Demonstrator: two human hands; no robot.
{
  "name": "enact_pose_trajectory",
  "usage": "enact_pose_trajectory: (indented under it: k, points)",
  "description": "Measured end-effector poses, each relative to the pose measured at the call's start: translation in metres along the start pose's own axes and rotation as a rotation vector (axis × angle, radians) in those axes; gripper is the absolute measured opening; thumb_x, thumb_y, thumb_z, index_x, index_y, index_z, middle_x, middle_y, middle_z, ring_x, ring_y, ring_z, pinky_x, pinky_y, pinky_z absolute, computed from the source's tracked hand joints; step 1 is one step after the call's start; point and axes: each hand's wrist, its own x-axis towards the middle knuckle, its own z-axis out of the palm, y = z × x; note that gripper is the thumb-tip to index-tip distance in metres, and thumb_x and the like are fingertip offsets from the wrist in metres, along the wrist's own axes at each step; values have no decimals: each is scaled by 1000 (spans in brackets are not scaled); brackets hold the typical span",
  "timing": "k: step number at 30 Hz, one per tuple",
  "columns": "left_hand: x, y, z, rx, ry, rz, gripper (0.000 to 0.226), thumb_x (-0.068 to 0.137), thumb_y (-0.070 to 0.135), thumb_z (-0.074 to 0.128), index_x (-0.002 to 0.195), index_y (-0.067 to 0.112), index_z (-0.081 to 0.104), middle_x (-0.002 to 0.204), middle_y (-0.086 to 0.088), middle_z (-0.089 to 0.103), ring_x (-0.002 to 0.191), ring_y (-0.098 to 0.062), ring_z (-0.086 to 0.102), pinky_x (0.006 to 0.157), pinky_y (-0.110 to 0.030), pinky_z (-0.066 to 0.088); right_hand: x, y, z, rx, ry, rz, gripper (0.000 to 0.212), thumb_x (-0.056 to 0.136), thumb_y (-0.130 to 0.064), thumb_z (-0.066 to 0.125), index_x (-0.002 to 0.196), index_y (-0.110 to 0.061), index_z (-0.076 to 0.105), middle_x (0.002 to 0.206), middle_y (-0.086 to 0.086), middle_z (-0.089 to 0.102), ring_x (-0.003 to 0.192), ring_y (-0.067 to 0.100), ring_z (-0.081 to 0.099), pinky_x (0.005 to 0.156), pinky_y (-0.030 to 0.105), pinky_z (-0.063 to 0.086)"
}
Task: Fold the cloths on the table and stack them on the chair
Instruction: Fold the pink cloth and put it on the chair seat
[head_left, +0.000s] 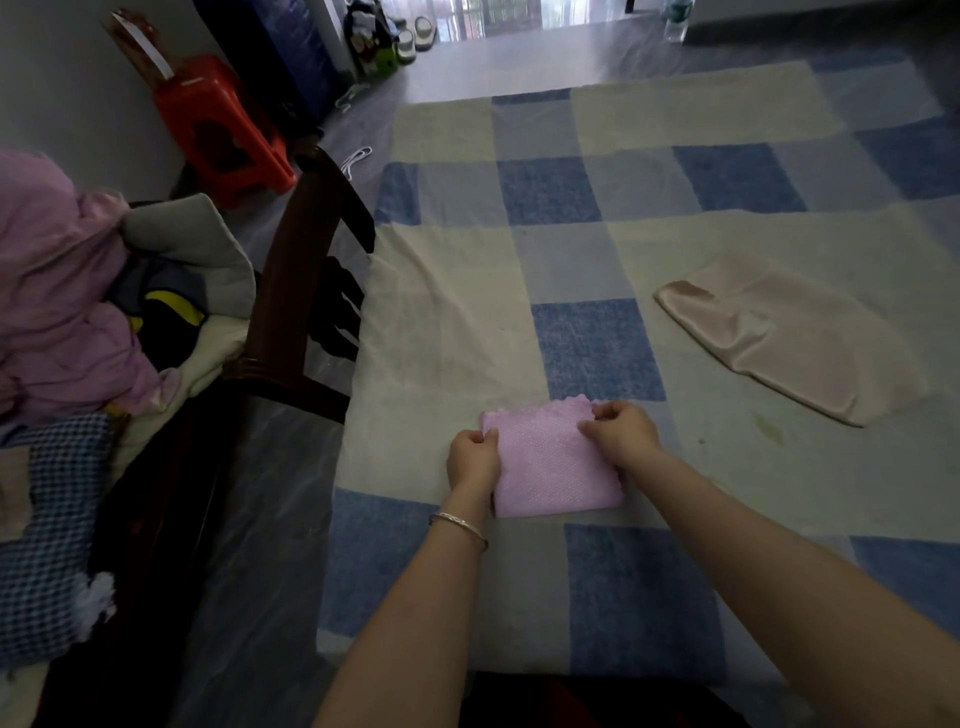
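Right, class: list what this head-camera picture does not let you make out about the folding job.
1. Head view: layers of the pink cloth; the left hand and right hand cover its edges.
2. Head view: seat of the chair, buried under heaped clothes.
3. Head view: top of the bottle, cut off by the upper edge.

- The left hand (472, 460) covers the left edge of the pink cloth (550, 467); the right hand (621, 434) hides its upper right corner.
- At the frame's left, heaped clothes (62, 291) hide the seat of the chair (291, 270) and run off the edge.
- At upper right, the top edge crops the bottle (678, 21).
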Motion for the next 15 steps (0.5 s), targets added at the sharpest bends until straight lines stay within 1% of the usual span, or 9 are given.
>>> enact_pose_trajectory:
  k: [3, 4, 6, 8, 9, 11, 12, 13, 15]
  points:
    - [-2, 5, 0, 38, 58, 44, 28, 93, 22, 52, 108, -1, 59, 115, -18, 64, 106, -30, 59, 83, -28, 44, -1, 1, -4, 38, 1, 1, 29, 83, -13, 66, 111, -7, 62, 116, 9, 62, 104, 25, 58, 87, 32, 46]
    - [-3, 6, 0, 47, 62, 55, 27, 93, 22, 53, 107, 0, 60, 114, -18, 64, 105, -30, 59, 82, -28, 43, -3, 1, -6, 49, 0, 1, 23, 83, -12, 67, 105, -8, 63, 110, 9, 63, 98, 25, 59, 82, 32, 47]
    - [-6, 7, 1, 62, 35, 71, 25, 91, 22, 54, 104, 2, 62, 111, -17, 66, 103, -29, 60, 79, -26, 42, -4, 4, -11, 58, -2, 21, 4, 82, -10, 66, 83, -12, 63, 94, 10, 63, 79, 22, 57, 65, 30, 47]
    - [-10, 6, 1, 73, -8, 88, 22, 89, 21, 55, 99, 4, 63, 107, -15, 67, 96, -27, 60, 73, -23, 39, -4, 11, -15, 59, -8, 45, 16, 81, -9, 66, 68, -15, 58, 80, 9, 61, 65, 20, 52, 53, 26, 43]
    - [-11, 5, 1, 74, -30, 95, 18, 88, 20, 56, 95, 5, 64, 104, -15, 67, 91, -26, 59, 71, -22, 37, -4, 14, -17, 52, -6, 59, 19, 80, -9, 66, 65, -16, 56, 74, 8, 59, 62, 20, 51, 52, 26, 43]
    - [-10, 3, 1, 87, -75, 90, 11, 86, 19, 58, 78, 12, 60, 93, -14, 66, 85, -23, 57, 70, -22, 36, -6, 19, -21, 36, 7, 77, 21, 78, -7, 66, 62, -15, 54, 66, 6, 57, 60, 21, 51, 55, 27, 45]
    - [-10, 3, 2, 97, -89, 84, 16, 86, 19, 59, 70, 16, 55, 88, -11, 64, 83, -21, 55, 69, -21, 35, -7, 21, -23, 36, 13, 80, 21, 77, -7, 65, 61, -15, 54, 64, 6, 56, 60, 22, 51, 56, 28, 44]
    - [-11, 3, 2, 112, -91, 88, 21, 86, 19, 59, 66, 17, 52, 87, -10, 62, 82, -20, 54, 69, -21, 35, -9, 21, -24, 33, 12, 84, 22, 76, -6, 65, 60, -15, 53, 63, 6, 55, 59, 22, 51, 56, 27, 43]
    - [-11, 4, 1, 131, -83, 101, 18, 88, 19, 56, 71, 14, 53, 92, -14, 65, 83, -23, 56, 69, -22, 35, -9, 20, -23, 27, 15, 73, 23, 76, -5, 65, 60, -15, 52, 63, 6, 55, 60, 22, 51, 55, 26, 43]
